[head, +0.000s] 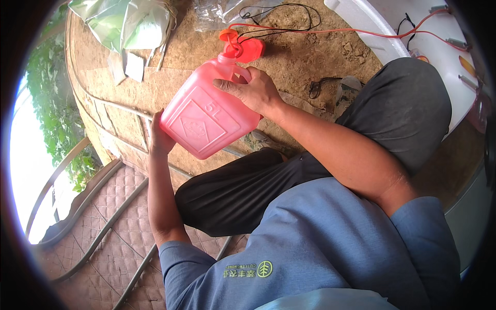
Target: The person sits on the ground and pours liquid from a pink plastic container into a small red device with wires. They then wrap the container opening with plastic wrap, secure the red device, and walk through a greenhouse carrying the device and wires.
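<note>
A translucent pink plastic jerrycan [201, 116], with a raised volume mark and an embossed diamond on its side, is held tilted above the dirt floor. My right hand [257, 91] grips its handle, with the thumb lying along the shoulder. Under the lower left corner, my left hand [161, 135] supports the base; most of its fingers are hidden behind the can. The can's neck [226, 59] points away from me, close to a bright red plastic container [254, 49]. An orange cap [228, 35] is beside that container. I cannot tell whether liquid is flowing.
A red cable [310, 31] and a black cord [286, 6] cross the floor toward a white curved shell [422, 35] with metal latches. Green-and-clear plastic bags [124, 27] lie at upper left. A metal frame [112, 102] and quilted cover [104, 221] are on my left.
</note>
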Available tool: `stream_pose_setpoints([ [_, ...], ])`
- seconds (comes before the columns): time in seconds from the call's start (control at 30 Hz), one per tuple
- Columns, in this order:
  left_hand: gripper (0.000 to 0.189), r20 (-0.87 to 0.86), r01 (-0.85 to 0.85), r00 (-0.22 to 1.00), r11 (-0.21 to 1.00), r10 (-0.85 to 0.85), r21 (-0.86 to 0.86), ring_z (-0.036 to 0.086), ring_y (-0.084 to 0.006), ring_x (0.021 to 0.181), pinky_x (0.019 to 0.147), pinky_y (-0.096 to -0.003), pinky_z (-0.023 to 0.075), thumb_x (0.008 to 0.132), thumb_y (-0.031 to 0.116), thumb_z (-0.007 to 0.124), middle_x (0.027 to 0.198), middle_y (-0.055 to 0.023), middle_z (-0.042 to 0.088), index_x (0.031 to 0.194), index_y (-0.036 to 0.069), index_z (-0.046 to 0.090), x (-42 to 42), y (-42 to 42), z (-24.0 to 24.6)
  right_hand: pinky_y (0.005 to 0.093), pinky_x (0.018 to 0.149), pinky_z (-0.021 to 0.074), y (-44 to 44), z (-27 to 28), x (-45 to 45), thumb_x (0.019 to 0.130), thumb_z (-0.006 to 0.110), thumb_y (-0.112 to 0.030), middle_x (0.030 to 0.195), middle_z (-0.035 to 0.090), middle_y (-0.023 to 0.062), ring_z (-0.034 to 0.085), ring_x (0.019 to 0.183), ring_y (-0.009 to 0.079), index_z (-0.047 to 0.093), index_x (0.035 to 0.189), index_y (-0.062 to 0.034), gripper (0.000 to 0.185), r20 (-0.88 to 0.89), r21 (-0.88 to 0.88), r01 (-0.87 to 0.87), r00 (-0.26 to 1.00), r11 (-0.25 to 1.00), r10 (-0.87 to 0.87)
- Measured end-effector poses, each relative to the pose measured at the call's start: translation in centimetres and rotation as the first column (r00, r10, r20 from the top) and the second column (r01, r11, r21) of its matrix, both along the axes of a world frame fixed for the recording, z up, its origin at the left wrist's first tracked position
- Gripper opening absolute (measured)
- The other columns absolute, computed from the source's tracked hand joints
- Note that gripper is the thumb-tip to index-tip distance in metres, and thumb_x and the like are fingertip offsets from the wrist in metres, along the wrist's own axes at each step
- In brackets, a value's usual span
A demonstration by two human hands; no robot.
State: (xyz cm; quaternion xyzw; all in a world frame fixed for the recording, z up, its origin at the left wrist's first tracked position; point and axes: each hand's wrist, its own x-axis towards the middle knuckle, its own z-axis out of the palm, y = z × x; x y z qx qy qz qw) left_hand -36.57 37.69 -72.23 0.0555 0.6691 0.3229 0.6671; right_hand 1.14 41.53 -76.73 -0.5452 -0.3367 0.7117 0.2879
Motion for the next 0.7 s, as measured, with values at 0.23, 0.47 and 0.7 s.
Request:
stream_pose_setpoints([
  [0.23,0.058,0.008,0.016,1.0,1.0,-0.016,0.005,0.067,-0.0302,0.126,0.109,-0.0497,0.0535,0.11,0.046,0.046,0.135,-0.015,0.071,0.144,0.002,0.063,-0.17,-0.1,-0.03,0.0375,0.087,0.0613,-0.04,-0.39,-0.42,0.067,0.089,-0.082,0.106,0.079,0.0163,0.077,0.096,0.0256,0.076,0.117,0.0031,0.1,-0.031,-0.018,0.055,0.998,0.998,-0.055],
  [0.47,0.059,0.004,0.017,1.0,1.0,-0.017,0.008,0.066,-0.0301,0.127,0.109,-0.0492,0.0531,0.109,0.047,0.047,0.135,-0.0145,0.071,0.145,0.003,0.062,-0.58,-0.21,-0.31,0.0369,0.087,0.0614,-0.11,-0.08,-0.15,0.066,0.09,-0.082,0.105,0.079,0.0163,0.077,0.096,0.0246,0.075,0.117,0.0054,0.103,-0.083,-0.019,0.064,0.994,0.998,-0.065],
  [0.7,0.059,-0.026,0.048,0.999,0.999,-0.047,0.018,0.067,-0.031,0.127,0.109,-0.0504,0.0533,0.109,0.048,0.047,0.135,-0.015,0.07,0.144,0.003,0.063,-0.64,-0.23,-0.25,0.0366,0.088,0.0612,-0.11,-0.14,-0.44,0.065,0.09,-0.083,0.107,0.079,0.016,0.077,0.098,0.0243,0.074,0.118,0.0047,0.103,-0.061,-0.038,0.074,0.995,0.997,-0.076],
])
